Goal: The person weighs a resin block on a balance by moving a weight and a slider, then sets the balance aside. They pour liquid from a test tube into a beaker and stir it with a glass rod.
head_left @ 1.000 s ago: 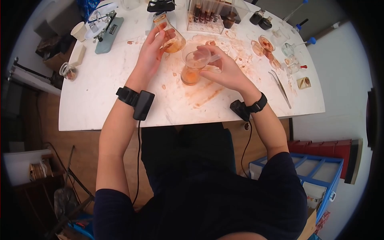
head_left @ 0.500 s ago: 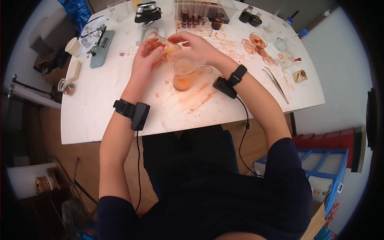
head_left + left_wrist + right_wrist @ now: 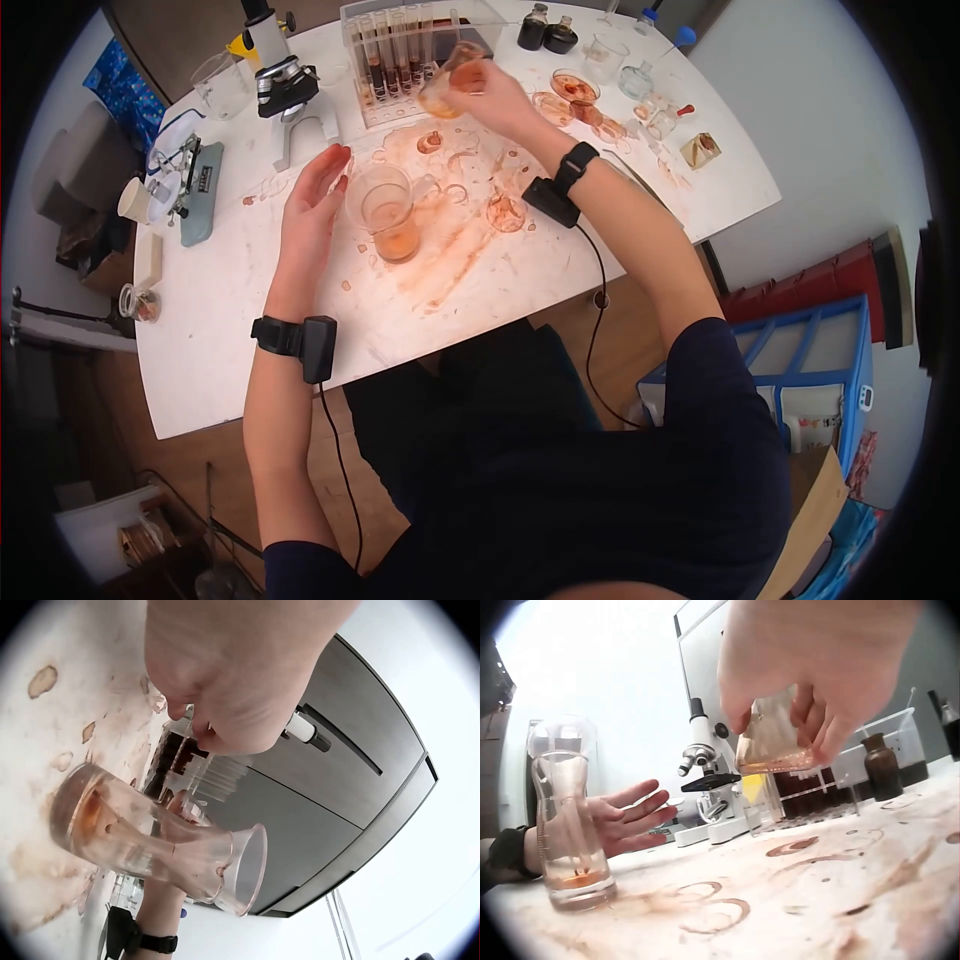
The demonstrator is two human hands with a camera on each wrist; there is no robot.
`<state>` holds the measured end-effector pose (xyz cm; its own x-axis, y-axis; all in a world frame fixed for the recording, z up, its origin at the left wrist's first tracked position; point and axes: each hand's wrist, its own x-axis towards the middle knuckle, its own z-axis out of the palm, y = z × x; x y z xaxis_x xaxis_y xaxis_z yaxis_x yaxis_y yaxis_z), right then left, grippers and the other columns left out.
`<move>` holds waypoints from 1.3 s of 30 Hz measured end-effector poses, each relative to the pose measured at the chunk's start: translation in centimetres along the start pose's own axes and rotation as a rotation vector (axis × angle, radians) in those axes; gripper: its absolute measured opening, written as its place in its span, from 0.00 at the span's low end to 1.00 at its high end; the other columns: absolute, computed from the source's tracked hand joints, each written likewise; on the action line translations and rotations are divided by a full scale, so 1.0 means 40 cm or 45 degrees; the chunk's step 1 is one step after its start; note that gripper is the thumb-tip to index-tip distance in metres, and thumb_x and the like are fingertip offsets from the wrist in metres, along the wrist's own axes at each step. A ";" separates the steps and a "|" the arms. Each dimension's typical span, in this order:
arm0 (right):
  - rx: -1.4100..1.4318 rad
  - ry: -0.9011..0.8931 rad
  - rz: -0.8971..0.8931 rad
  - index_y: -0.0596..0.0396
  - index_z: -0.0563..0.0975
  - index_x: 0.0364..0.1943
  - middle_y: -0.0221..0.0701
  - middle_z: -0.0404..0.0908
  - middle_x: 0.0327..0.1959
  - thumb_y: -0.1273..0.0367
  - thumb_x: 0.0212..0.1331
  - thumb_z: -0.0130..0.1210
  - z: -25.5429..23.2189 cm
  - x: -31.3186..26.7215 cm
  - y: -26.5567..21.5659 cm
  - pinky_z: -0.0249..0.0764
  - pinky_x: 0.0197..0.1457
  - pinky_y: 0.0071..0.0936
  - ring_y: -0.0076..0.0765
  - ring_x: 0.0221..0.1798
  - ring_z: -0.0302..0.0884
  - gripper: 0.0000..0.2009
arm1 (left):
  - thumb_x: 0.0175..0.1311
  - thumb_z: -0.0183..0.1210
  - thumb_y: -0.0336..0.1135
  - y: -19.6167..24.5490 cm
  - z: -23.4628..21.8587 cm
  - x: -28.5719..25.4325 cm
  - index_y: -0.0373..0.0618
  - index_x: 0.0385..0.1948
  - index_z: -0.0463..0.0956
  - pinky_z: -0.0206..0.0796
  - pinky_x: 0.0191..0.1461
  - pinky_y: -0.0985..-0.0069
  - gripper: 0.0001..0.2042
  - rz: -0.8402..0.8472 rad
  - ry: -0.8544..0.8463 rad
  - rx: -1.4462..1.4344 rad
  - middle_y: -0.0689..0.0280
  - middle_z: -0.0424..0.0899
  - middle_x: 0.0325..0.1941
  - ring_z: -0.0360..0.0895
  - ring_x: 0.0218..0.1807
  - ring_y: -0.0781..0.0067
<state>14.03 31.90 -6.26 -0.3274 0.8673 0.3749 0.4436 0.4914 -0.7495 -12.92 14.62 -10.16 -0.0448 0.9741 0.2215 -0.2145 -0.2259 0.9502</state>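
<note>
White counter [image 3: 220, 330], marked with many brown and orange stains, carries the glassware. At its left side there are a small glass jar [image 3: 138, 303], a white block [image 3: 148, 260], a paper cup [image 3: 133, 200] and a blue-grey balance [image 3: 203, 195]; farther back stands a microscope [image 3: 290, 88]. Next comes the left hand [image 3: 313, 215], raised, with its fingers apart and nothing in its grip. Just to the right of it, and outside this grip, one standing flask [image 3: 397, 242] is upright on the counter, with a clear funnel [image 3: 380, 192] in its mouth and some orange liquid at the bottom. Behind is the clear rack [image 3: 392, 85] with dark-filled tubes. Before the rack, the held flask [image 3: 438, 98] is above the counter, with yellowish-orange liquid, and the right hand [image 3: 490, 92] has its fingers clamped around this flask from above. Farther right are two dark bottles [image 3: 547, 33] and, nearer, a stained dish [image 3: 575, 85].
</note>
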 end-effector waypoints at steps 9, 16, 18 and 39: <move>-0.358 0.265 0.258 0.68 0.73 0.58 0.48 0.82 0.52 0.45 0.54 0.67 -0.141 0.122 0.201 0.76 0.58 0.34 0.46 0.55 0.82 0.40 | 0.68 0.51 0.20 0.019 0.026 -0.018 0.37 0.62 0.74 0.68 0.67 0.77 0.20 -0.303 -0.191 0.077 0.64 0.82 0.60 0.78 0.62 0.74; -0.696 0.123 0.259 0.64 0.74 0.61 0.46 0.82 0.54 0.45 0.55 0.66 -0.112 0.169 0.203 0.76 0.60 0.33 0.46 0.56 0.82 0.39 | 0.69 0.55 0.24 0.032 0.034 -0.026 0.38 0.57 0.79 0.71 0.63 0.76 0.15 -0.295 -0.237 0.226 0.66 0.84 0.56 0.79 0.57 0.77; -0.708 0.107 0.303 0.65 0.73 0.61 0.47 0.83 0.55 0.44 0.55 0.66 -0.103 0.176 0.209 0.75 0.61 0.33 0.47 0.57 0.82 0.40 | 0.69 0.55 0.23 0.044 0.042 -0.027 0.38 0.57 0.78 0.71 0.62 0.76 0.15 -0.305 -0.235 0.241 0.66 0.84 0.56 0.79 0.57 0.77; -0.460 -0.121 0.495 0.54 0.84 0.51 0.37 0.89 0.42 0.69 0.59 0.58 -0.517 -0.012 0.141 0.82 0.49 0.35 0.41 0.42 0.87 0.16 | 0.68 0.55 0.21 0.013 0.028 -0.028 0.36 0.57 0.78 0.71 0.62 0.77 0.16 -0.246 -0.173 0.149 0.65 0.84 0.56 0.80 0.56 0.75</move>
<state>33.93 35.89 0.63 -0.1481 0.9880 0.0436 0.8006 0.1457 -0.5813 -11.89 13.39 -9.67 0.1189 0.9915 0.0536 -0.0919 -0.0428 0.9949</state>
